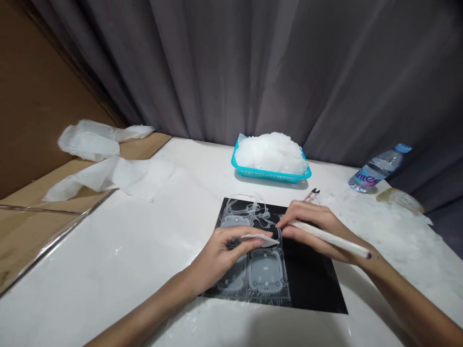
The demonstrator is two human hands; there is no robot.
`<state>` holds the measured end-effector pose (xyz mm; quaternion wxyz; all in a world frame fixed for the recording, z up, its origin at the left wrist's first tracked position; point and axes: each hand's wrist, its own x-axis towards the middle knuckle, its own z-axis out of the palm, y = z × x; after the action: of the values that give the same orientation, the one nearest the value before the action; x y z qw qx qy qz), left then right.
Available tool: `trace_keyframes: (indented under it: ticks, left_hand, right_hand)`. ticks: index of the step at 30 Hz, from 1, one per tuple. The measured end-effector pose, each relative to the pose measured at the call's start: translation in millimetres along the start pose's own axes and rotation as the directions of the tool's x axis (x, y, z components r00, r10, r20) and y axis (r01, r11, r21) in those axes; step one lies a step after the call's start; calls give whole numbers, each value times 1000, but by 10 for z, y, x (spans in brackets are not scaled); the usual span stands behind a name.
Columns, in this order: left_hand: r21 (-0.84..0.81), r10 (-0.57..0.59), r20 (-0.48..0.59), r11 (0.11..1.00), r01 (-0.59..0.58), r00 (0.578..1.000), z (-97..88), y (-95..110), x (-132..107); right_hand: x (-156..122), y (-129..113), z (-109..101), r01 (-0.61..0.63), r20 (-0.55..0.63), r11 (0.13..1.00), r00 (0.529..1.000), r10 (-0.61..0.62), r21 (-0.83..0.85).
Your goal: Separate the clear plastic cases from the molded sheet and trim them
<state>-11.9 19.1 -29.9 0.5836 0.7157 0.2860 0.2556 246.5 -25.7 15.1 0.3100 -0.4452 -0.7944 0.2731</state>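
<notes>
My left hand (231,246) pinches a thin white translucent piece (259,238) between thumb and fingers. Closed around a white pen-shaped tool (329,236), my right hand (311,221) has its fingertips close to the piece's right end. The tool's working tip is hidden by the fingers. Below both hands, a clear moulded plastic sheet (266,272) with rounded rectangular shapes lies on a black mat (314,279). Curled clear trimmings (258,207) rest at the mat's far side, partly over the sheet.
Behind the mat stands a turquoise basket (271,175) heaped with white pieces. Red-handled cutters (311,194) lie beyond my right hand. A water bottle (378,168) and a tape roll (400,198) are at right. White film (108,178) and cardboard (54,193) lie left.
</notes>
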Motion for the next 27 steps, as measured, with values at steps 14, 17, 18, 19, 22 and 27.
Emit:
trace_keyframes:
  ticks: [14, 17, 18, 19, 22, 27]
  left_hand:
    - [-395, -207, 66, 893, 216, 976, 96, 79, 41]
    - [-386, -207, 86, 895, 225, 974, 87, 87, 53]
    - [-347, -207, 85, 911, 223, 975, 68, 79, 55]
    - [-281, -208, 72, 934, 219, 976, 38, 67, 55]
    - [26, -191, -14, 981, 192, 981, -122, 15, 39]
    - [430, -43, 118, 903, -12, 992, -455, -90, -15]
  right_hand:
    - [44, 76, 147, -124, -45, 987, 991, 129, 103]
    - [80, 149, 124, -227, -10, 959, 973, 232, 169]
    - [94, 182, 106, -275, 21, 941, 961, 276, 200]
    - [108, 221, 83, -322, 52, 920, 947, 318, 224]
    - [122, 380, -26, -409, 96, 882, 913, 398, 235]
    - [20, 732, -252, -414, 87, 907, 909, 407, 78]
